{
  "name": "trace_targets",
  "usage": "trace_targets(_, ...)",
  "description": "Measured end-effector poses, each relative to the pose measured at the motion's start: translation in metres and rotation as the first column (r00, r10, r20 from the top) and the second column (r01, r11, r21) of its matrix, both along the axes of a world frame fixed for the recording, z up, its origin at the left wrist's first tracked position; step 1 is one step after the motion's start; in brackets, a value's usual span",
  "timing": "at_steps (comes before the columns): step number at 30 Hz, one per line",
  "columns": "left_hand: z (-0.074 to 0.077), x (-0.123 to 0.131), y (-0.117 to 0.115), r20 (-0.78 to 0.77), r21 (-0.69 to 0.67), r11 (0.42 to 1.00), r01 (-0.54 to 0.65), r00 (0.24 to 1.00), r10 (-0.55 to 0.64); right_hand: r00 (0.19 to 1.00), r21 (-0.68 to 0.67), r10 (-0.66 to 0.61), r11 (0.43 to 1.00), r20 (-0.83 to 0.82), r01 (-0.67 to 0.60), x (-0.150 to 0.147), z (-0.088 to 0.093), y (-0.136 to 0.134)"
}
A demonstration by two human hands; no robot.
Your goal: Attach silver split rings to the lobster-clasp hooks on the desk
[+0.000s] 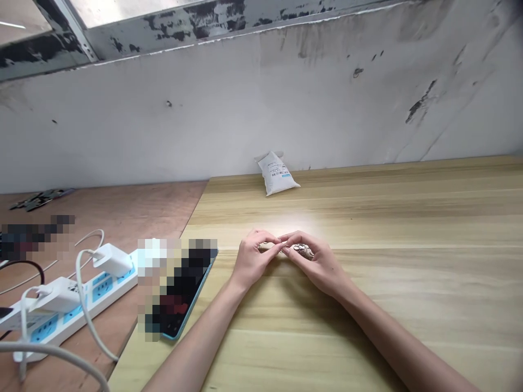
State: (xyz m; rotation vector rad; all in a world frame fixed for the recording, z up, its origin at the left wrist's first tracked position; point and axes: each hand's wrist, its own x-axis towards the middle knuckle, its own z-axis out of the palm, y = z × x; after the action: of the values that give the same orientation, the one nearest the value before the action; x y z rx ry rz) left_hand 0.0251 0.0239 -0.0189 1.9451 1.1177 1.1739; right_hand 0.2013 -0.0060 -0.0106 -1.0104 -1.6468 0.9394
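From here I see left hand [250, 262] and right hand [317, 258] meeting in near-closed pinches; I can't tell their grip. Small rings [301, 249] show inside the right's curl: likely light, stiff, slippery, best held by rims.

The single camera sits on the person's head and looks forward and down, from quite near: the wall [224, 125] crosses the upper frame, the counter [408, 245] lies below, the left hand [250, 260] and right hand [321, 262] near the centre.
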Motion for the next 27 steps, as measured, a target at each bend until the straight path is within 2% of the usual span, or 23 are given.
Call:
trace_targets(5, -0.0011, 0.0022, 0.0009, 0.076, -0.091, 0.995, -0.051, 0.995, 0.058, 0.999, -0.059, 0.012, 0.998, -0.05, -0.015, -0.0009, -0.0017, -0.0005)
trace_targets(9, -0.001, 0.0024, 0.0014, 0.151, -0.169, 0.985, -0.043, 0.986, 0.069, 0.997, -0.103, -0.005, 0.995, -0.079, -0.003, -0.0014, -0.0038, 0.001)
trace_targets(18, 0.0013, 0.0012, -0.0005, 0.085, -0.008, 1.0, -0.03, 0.996, 0.03, 0.989, -0.131, -0.136, 0.983, -0.053, 0.128, 0.0007, -0.003, 0.0048)
trace_targets(24, 0.0001, 0.0022, 0.0006, 0.03, 0.012, 1.0, 0.023, 0.999, -0.023, 0.99, -0.106, -0.121, 0.988, -0.078, 0.112, 0.0001, -0.0069, 0.0062)
trace_targets(27, 0.0, 0.0024, 0.0002, 0.043, 0.021, 1.0, 0.013, 0.999, -0.014, 0.99, -0.095, -0.114, 0.99, -0.084, 0.106, -0.0005, -0.0093, 0.007)
